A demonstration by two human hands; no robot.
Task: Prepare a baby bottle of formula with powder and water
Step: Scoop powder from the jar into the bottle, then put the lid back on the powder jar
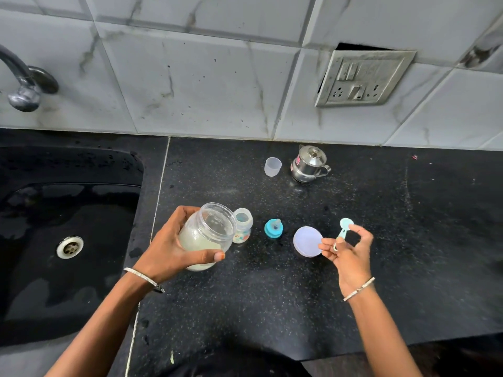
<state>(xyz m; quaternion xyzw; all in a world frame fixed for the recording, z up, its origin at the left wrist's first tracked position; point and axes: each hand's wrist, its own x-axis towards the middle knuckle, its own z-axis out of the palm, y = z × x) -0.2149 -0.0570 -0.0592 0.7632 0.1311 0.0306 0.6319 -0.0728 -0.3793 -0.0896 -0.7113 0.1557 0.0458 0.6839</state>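
Note:
My left hand [174, 243] grips a clear plastic jar [206, 235] of pale formula powder, lid off, tilted with its mouth toward the right. Just behind the jar stands the small open baby bottle [243, 225] on the black counter. My right hand [349, 248] pinches the handle of a light blue measuring scoop [345, 227], its bowl pointing up and away. The bottle's blue ring with teat [273, 228] sits between bottle and jar lid. The round white jar lid [307, 241] lies flat beside my right fingers.
A translucent bottle cap [272, 166] and a small lidded steel pot [309, 164] stand near the tiled wall. A black sink [68, 213] with its tap [24, 80] lies to the left. A socket plate [362, 77] is on the wall. The counter's front edge runs at lower right.

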